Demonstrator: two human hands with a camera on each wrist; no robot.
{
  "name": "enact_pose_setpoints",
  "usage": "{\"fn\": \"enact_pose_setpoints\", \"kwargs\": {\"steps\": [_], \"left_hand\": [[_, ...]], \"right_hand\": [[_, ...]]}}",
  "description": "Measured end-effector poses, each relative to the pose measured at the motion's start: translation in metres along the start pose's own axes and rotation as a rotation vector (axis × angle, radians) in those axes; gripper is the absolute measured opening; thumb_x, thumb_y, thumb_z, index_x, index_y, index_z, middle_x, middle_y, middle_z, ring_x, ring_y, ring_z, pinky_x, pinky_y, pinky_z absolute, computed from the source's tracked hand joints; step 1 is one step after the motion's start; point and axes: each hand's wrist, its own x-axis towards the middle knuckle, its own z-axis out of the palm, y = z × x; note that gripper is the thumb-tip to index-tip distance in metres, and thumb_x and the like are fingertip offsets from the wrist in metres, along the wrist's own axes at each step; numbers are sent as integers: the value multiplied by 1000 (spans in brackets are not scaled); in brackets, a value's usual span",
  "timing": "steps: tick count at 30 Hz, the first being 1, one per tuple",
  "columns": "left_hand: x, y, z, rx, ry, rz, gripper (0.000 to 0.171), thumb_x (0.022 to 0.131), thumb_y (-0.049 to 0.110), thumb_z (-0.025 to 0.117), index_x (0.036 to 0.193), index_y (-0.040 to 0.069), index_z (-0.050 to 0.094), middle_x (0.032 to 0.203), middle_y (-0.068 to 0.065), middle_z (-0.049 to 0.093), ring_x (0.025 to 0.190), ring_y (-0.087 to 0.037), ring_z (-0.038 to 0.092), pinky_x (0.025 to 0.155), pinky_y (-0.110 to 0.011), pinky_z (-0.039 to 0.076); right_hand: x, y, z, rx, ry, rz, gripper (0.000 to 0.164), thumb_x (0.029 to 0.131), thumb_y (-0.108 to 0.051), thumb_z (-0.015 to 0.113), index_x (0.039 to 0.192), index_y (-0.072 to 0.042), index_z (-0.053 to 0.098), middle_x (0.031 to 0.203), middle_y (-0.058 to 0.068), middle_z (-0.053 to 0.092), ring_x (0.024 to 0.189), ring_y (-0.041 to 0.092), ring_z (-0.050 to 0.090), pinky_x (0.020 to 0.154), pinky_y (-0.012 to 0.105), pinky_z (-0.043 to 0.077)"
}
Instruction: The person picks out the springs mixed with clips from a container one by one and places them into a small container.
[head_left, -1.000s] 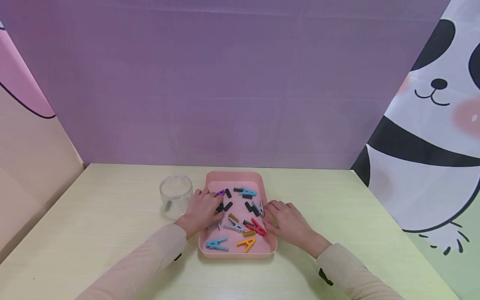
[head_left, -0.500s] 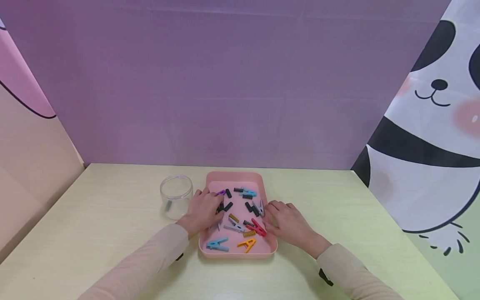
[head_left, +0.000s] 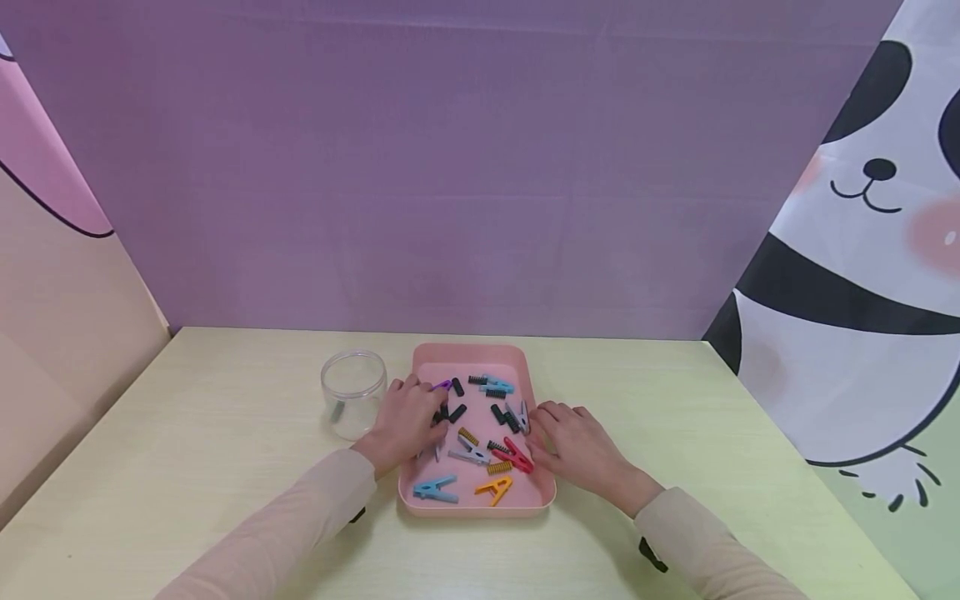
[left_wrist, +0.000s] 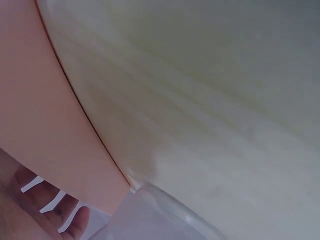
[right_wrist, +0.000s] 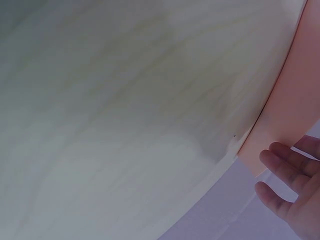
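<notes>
A pink tray point(head_left: 477, 511) holds loose clothespin parts: a light blue clip point(head_left: 435, 489), a yellow clip point(head_left: 494, 489), a red clip point(head_left: 514, 457), brass-coloured springs point(head_left: 498, 468) and black springs point(head_left: 495, 394). My left hand point(head_left: 402, 421) lies over the tray's left rim, fingers above its inside. It hides some dark and grey pieces; no object shows in its grasp. At the right rim, my right hand point(head_left: 573, 442) rests with relaxed fingers. In the right wrist view, that hand's fingertips point(right_wrist: 267, 157) are at the tray's outer wall point(right_wrist: 282, 110).
Left of the tray stands a clear round jar point(head_left: 354, 396) with a small dark piece in it, close to my left hand. The pale wooden table point(head_left: 225, 417) ends at a purple backdrop point(head_left: 450, 192). A panda-print sheet point(head_left: 862, 317) hangs at the right.
</notes>
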Motion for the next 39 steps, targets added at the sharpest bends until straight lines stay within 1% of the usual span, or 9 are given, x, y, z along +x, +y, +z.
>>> {"fn": "enact_pose_setpoints", "kwargs": {"steps": [6,11,17,22,26,30,35,39], "left_hand": [[-1,-2,-5,1,51,22,32,78,38,69,101,15,65,92,-2,65,86,-18,50,74,-33,39],[-3,-3,-13,-7,78,33,27,79,36,68,98,16,66,93,0,64,88,-18,51,76,-34,40],[-5,-5,-26,-36,122,48,23,80,34,67,95,17,65,93,0,63,90,-20,50,79,-37,39],[-5,-7,-38,-64,181,81,20,81,32,67,92,15,65,92,0,63,89,-21,50,81,-38,41],[-5,-8,-47,-56,224,95,21,82,34,65,93,17,65,97,1,62,91,-21,51,82,-37,42],[-4,-10,-56,-53,247,91,20,82,34,65,94,18,66,102,2,64,95,-20,51,83,-36,41],[-6,-14,-67,-52,294,98,17,81,30,65,92,17,68,96,1,66,94,-20,52,82,-37,42],[-7,-20,-73,-60,338,109,16,81,29,65,92,17,68,93,1,66,94,-21,53,81,-38,43]], "right_hand": [[0,0,0,-7,-3,-1,42,82,-36,62,114,-8,58,112,5,59,102,21,55,87,41,46],[0,1,1,-4,-6,2,43,82,-36,61,115,-8,57,112,5,59,103,21,55,87,41,46],[0,1,2,-10,-1,-3,42,82,-36,61,113,-9,57,112,5,59,102,20,55,87,41,46],[0,1,1,-16,1,-5,41,82,-36,61,112,-9,58,111,5,59,101,20,55,86,41,46],[0,1,1,-22,7,-11,41,82,-36,62,112,-9,58,110,4,59,100,20,55,85,41,47],[1,1,2,-24,9,-12,40,82,-35,62,111,-9,58,110,4,60,100,20,56,85,41,47],[1,1,1,-13,1,-1,40,82,-35,62,112,-9,58,110,5,59,100,20,55,86,41,47],[1,1,1,-12,-2,3,40,82,-35,62,112,-9,58,111,5,59,101,20,55,86,41,46]]}}
